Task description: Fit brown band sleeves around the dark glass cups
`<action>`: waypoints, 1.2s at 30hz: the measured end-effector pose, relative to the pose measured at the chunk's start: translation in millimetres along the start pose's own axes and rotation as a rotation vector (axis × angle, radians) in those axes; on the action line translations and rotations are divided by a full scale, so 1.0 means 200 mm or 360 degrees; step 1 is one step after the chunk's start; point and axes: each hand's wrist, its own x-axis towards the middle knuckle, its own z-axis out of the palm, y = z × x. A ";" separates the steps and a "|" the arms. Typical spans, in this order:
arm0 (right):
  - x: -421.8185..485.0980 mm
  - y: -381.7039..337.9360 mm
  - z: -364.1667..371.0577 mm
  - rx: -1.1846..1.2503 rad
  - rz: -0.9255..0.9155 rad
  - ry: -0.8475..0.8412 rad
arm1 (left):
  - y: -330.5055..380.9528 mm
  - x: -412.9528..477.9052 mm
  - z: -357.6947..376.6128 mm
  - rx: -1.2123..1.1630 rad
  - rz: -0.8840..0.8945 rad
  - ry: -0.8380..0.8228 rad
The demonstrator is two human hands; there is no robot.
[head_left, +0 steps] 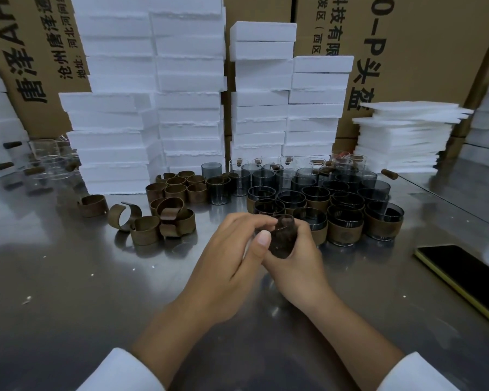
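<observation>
Both my hands meet over the steel table around one dark glass cup [283, 235], blurred by motion, with a brown tint on it. My right hand [297, 266] grips the cup from below and the right. My left hand [237, 246] curls over it from the left, thumb against its side. Loose brown band sleeves [164, 218] lie in a heap to the left. Behind the hands stand several bare dark cups [268, 179], and cups wearing brown bands [346, 230] sit at the front right of that group.
Stacks of white foam blocks [187, 94] and cardboard cartons [424, 46] wall off the back. Clear glasses [48, 162] stand at the far left. A phone with a yellow edge [463, 277] lies at the right on the steel table [68, 292].
</observation>
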 end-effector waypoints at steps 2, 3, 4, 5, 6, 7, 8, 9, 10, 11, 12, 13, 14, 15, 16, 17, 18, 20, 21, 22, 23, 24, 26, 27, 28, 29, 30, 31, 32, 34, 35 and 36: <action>0.00 0.00 0.00 -0.0011 0.0018 0.0021 | -0.02 0.00 -0.01 0.0017 -0.0006 0.0046; 0.00 0.00 0.00 -0.0013 0.0024 0.0037 | -0.02 0.00 -0.01 0.0026 -0.0020 0.0067; 0.01 0.00 0.00 -0.0011 0.0024 0.0047 | -0.03 0.01 -0.01 0.0047 -0.0038 0.0084; 0.00 -0.01 0.00 -0.0005 0.0020 0.0048 | -0.04 0.01 -0.02 0.0085 -0.0053 0.0097; 0.00 -0.01 0.00 0.0006 0.0013 0.0036 | -0.05 0.01 -0.02 0.0134 -0.0070 0.0106; 0.00 -0.01 0.00 0.0020 0.0004 0.0012 | -0.06 0.01 -0.02 0.0178 -0.0096 0.0110; 0.00 -0.01 0.01 0.0032 -0.0009 -0.0020 | -0.07 0.01 -0.03 0.0206 -0.0134 0.0108; -0.01 -0.01 0.01 0.0043 -0.0026 -0.0055 | -0.07 0.01 -0.03 0.0220 -0.0171 0.0102; -0.01 -0.01 0.02 0.0056 -0.0041 -0.0090 | -0.08 0.01 -0.03 0.0225 -0.0200 0.0092; -0.02 -0.01 0.02 0.0073 -0.0044 -0.0126 | -0.08 0.01 -0.03 0.0219 -0.0222 0.0078; -0.02 -0.01 0.03 0.0090 -0.0039 -0.0165 | -0.08 0.01 -0.03 0.0204 -0.0240 0.0062; -0.03 -0.01 0.03 0.0097 -0.0035 -0.0207 | -0.07 0.01 -0.03 0.0181 -0.0254 0.0048; -0.03 -0.01 0.04 0.0098 -0.0039 -0.0246 | -0.07 0.01 -0.04 0.0153 -0.0268 0.0034; -0.03 -0.01 0.04 0.0102 -0.0047 -0.0276 | -0.06 0.01 -0.04 0.0126 -0.0280 0.0020; -0.04 -0.01 0.04 0.0114 -0.0055 -0.0297 | -0.05 0.01 -0.04 0.0102 -0.0282 0.0003; -0.04 -0.02 0.04 0.0124 -0.0064 -0.0320 | -0.03 0.02 -0.04 0.0081 -0.0265 -0.0014; -0.04 -0.02 0.04 0.0124 -0.0075 -0.0343 | -0.02 0.02 -0.03 0.0060 -0.0224 -0.0030; -0.04 -0.03 0.05 0.0092 -0.0104 -0.0372 | 0.02 0.01 -0.02 0.0032 -0.0107 -0.0053; -0.04 -0.03 0.05 0.0073 -0.0117 -0.0373 | 0.04 0.01 -0.02 0.0035 -0.0062 -0.0059; -0.04 -0.03 0.05 0.0063 -0.0125 -0.0362 | 0.05 0.01 -0.01 0.0042 -0.0035 -0.0059; -0.04 -0.03 0.05 0.0063 -0.0126 -0.0346 | 0.05 0.01 -0.01 0.0046 -0.0020 -0.0054; -0.04 -0.03 0.05 0.0069 -0.0122 -0.0327 | 0.05 0.01 -0.01 0.0045 -0.0011 -0.0043; -0.03 -0.03 0.05 0.0094 -0.0090 -0.0283 | 0.05 0.01 -0.02 0.0042 0.0005 -0.0015; -0.03 -0.03 0.05 0.0109 -0.0060 -0.0255 | 0.05 0.01 -0.02 0.0044 0.0010 -0.0007; -0.03 -0.02 0.05 0.0135 -0.0028 -0.0221 | 0.05 0.01 -0.02 0.0052 0.0014 -0.0003; -0.02 -0.01 0.04 0.0160 -0.0001 -0.0184 | 0.05 0.01 -0.02 0.0062 0.0020 -0.0001; -0.01 -0.01 0.04 0.0173 0.0018 -0.0140 | 0.05 0.01 -0.02 0.0072 0.0026 0.0002; -0.01 0.00 0.03 0.0168 0.0033 -0.0087 | 0.05 0.01 -0.02 0.0076 0.0026 0.0008; 0.00 0.00 0.03 0.0155 0.0047 -0.0034 | 0.05 0.01 -0.02 0.0078 0.0017 0.0016; 0.01 0.01 0.02 0.0149 0.0081 0.0040 | 0.04 0.01 -0.03 0.0084 -0.0026 0.0033; 0.02 0.01 0.02 0.0155 0.0098 0.0059 | 0.03 0.02 -0.03 0.0088 -0.0062 0.0035; 0.02 0.01 0.02 0.0159 0.0108 0.0069 | 0.02 0.02 -0.04 0.0089 -0.0110 0.0030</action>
